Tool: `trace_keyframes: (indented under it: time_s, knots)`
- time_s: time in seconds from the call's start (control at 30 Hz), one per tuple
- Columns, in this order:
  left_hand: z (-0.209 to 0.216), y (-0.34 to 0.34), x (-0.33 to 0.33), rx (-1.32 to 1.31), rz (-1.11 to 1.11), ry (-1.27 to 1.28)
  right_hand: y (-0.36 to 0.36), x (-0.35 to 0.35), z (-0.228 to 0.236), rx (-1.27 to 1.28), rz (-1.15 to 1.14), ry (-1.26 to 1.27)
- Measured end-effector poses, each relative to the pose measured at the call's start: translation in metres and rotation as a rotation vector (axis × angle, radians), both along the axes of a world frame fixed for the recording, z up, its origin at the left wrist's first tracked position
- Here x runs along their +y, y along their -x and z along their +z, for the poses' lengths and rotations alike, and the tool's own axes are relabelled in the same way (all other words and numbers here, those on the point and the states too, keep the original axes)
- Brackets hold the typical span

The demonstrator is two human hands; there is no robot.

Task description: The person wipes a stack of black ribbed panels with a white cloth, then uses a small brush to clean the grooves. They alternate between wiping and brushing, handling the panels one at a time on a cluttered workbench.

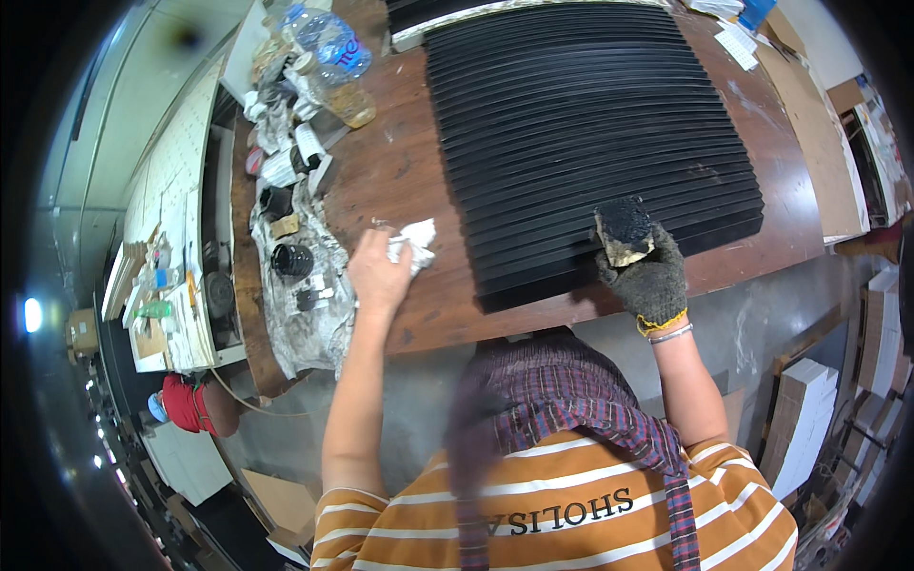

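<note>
My left hand (pixel 379 271) is bare and rests near the table's front edge, its fingers closed on a crumpled white wipe (pixel 419 238). My right hand (pixel 652 285) wears a dark knitted glove with a yellow cuff. In it is a block-shaped sponge (pixel 625 233), black on its upper face and pale on its lower side. The sponge is over the front part of a row of long black strips (pixel 581 124), which lie side by side across the brown table (pixel 400 181). Whether the sponge touches them I cannot tell.
At the left lie a stained grey cloth (pixel 319 328), a black open jar (pixel 291 261) and a small tan sponge piece (pixel 285 226). Farther back stand a clear bottle (pixel 328 43) and a bottle with yellowish liquid (pixel 350 103). A person in red (pixel 188 403) is at the far left.
</note>
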State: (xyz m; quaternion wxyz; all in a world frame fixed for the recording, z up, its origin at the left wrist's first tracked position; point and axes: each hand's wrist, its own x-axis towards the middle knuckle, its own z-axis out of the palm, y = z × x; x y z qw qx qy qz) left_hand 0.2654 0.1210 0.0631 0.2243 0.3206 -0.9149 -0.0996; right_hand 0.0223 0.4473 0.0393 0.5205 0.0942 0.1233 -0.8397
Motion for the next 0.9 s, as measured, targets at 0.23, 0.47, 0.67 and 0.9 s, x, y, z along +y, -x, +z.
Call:
trace_keyframes:
  time_s: [0.23, 0.47, 0.67, 0.9]
  knots:
    - [-0.051, -0.002, 0.009, -0.03, -0.081, -0.063, -0.025, -0.004, 0.008, 0.001, -0.175, -0.079]
    - [-0.073, -0.007, -0.005, 0.057, -0.253, -0.056, -0.063, -0.012, 0.025, 0.14, -0.231, -0.159]
    - [-0.067, -0.016, -0.009, 0.088, -0.347, -0.05, -0.081, -0.03, 0.04, 0.696, -0.277, -0.692]
    - [-0.042, -0.027, 0.023, -0.001, -0.425, 0.005, -0.117, -0.071, 0.057, 1.518, -0.464, -1.32]
